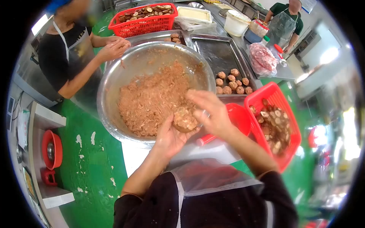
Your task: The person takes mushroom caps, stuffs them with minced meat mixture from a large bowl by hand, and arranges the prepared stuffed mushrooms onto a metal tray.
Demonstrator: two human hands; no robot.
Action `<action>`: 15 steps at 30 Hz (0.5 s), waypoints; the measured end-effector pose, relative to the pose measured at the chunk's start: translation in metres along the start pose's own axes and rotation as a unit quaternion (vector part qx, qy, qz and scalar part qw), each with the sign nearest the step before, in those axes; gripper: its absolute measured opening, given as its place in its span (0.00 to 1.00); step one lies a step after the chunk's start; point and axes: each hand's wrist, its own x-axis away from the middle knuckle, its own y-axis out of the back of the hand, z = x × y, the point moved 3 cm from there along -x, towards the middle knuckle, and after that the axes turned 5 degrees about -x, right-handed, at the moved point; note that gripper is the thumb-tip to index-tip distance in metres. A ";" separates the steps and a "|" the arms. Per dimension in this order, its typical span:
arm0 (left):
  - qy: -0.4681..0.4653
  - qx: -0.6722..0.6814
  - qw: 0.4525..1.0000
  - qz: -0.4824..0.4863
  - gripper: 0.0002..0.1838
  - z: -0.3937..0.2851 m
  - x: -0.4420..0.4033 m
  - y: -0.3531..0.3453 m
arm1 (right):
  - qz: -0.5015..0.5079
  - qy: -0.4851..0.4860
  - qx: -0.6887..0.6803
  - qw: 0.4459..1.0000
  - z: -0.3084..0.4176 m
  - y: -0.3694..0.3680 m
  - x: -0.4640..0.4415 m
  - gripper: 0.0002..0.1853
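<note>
A large steel bowl (104,110) in front of me holds a mass of minced meat mixture (152,97). Above its near edge, my left hand (169,140) cups a round meatball (185,119) in its palm and fingers. Pale bits show on the ball's surface. My right hand (213,113) is just to the right of the ball, its fingers apart and curved over it; the thumb is close to the ball, and I cannot tell whether it touches. Several finished meatballs (233,86) sit on a steel tray (213,45) behind my right hand.
A red basket (292,146) of sliced mushrooms stands at right beside a red scoop (237,116). Another red basket (142,28) of mushrooms is at the back. A co-worker's hands (114,47) work at the bowl's left rim. Bagged meat (261,59) and a white bucket (236,23) stand behind.
</note>
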 end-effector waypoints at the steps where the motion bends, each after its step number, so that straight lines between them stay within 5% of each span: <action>1: 0.003 0.030 0.999 0.043 0.25 0.004 -0.001 0.001 | -0.001 0.050 0.044 0.998 0.007 0.000 0.003 0.18; 3: 0.016 0.089 0.987 0.130 0.26 0.015 -0.005 0.005 | 0.057 0.052 0.052 0.996 0.010 -0.008 0.010 0.19; 6: 0.009 -0.053 0.998 0.033 0.26 0.024 -0.003 0.002 | 0.123 -0.111 0.021 0.986 0.001 -0.015 0.020 0.16; 9: 0.028 -0.080 0.996 0.026 0.27 0.030 0.001 -0.006 | 0.159 -0.142 0.001 0.977 -0.008 -0.015 0.026 0.18; 10: 0.029 -0.064 0.997 0.034 0.27 0.031 0.001 -0.011 | 0.101 -0.231 -0.174 0.952 -0.012 -0.008 0.025 0.19; 12: 0.028 -0.031 0.998 0.051 0.28 0.032 0.002 -0.019 | -0.024 -0.374 -0.493 0.786 -0.014 0.002 0.024 0.20; 15: 0.025 -0.114 0.991 0.058 0.27 0.039 -0.002 -0.011 | -0.027 -0.240 -0.218 0.945 -0.014 0.004 0.033 0.20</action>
